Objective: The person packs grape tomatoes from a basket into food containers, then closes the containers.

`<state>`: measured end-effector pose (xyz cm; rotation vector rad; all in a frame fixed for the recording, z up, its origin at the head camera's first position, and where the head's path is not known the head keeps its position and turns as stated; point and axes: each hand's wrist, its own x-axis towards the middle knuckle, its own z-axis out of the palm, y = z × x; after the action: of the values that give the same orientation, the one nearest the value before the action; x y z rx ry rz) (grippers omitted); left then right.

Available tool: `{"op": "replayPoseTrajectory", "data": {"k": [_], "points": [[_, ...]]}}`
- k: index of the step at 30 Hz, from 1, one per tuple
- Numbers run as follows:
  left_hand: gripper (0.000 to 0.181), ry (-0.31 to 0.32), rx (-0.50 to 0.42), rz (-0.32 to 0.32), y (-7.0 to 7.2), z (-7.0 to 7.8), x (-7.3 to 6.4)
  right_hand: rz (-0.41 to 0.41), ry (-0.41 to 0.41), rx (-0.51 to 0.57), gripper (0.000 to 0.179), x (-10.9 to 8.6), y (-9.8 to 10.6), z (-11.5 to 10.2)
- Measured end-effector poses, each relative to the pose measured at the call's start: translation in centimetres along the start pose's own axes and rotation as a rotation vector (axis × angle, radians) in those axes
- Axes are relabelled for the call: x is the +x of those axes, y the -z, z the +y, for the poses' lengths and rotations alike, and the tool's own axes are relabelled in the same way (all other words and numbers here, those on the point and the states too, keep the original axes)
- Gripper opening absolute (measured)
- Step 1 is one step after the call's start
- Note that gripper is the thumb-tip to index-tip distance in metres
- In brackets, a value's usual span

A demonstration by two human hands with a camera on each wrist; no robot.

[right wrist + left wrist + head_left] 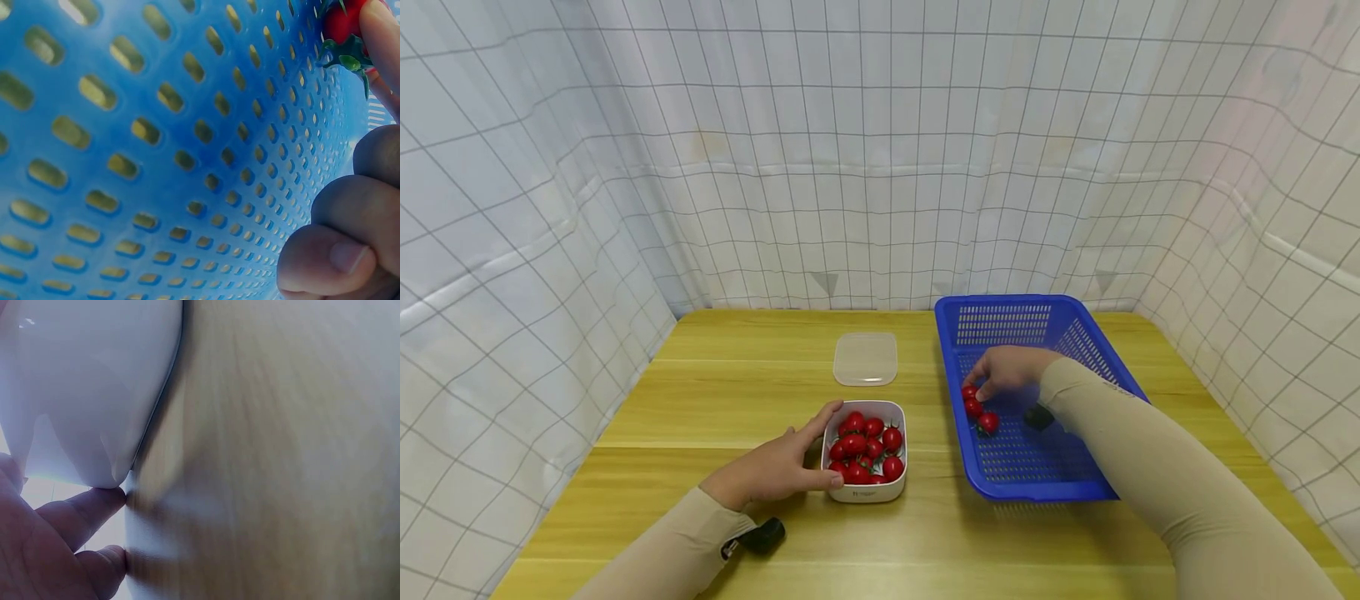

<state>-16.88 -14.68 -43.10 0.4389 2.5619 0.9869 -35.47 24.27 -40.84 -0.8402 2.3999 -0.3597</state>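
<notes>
My left hand holds a white square container by its left side, thumb at the front corner and fingers toward the back. Several red cherry tomatoes with green stems fill the container. In the left wrist view, fingertips rest against the glossy container wall, low down by the table. My right hand reaches inside a blue plastic basket. Thumb and finger pinch a cherry tomato there, while the other fingers curl in. Two more cherry tomatoes lie close by along the basket's left side.
A translucent square lid lies flat behind the white container. The wooden table carries everything, and a white grid-patterned curtain closes in its back and sides. Raised, slotted walls surround the right hand in the basket.
</notes>
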Motion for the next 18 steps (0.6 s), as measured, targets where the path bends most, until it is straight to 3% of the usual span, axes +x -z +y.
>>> {"op": "replayPoseTrajectory", "data": {"k": [18], "points": [[0.106,-0.018,-0.018,-0.01,0.05,-0.17,-0.06,0.013,0.018,-0.031,0.03,-0.07,0.05,-0.22]]}}
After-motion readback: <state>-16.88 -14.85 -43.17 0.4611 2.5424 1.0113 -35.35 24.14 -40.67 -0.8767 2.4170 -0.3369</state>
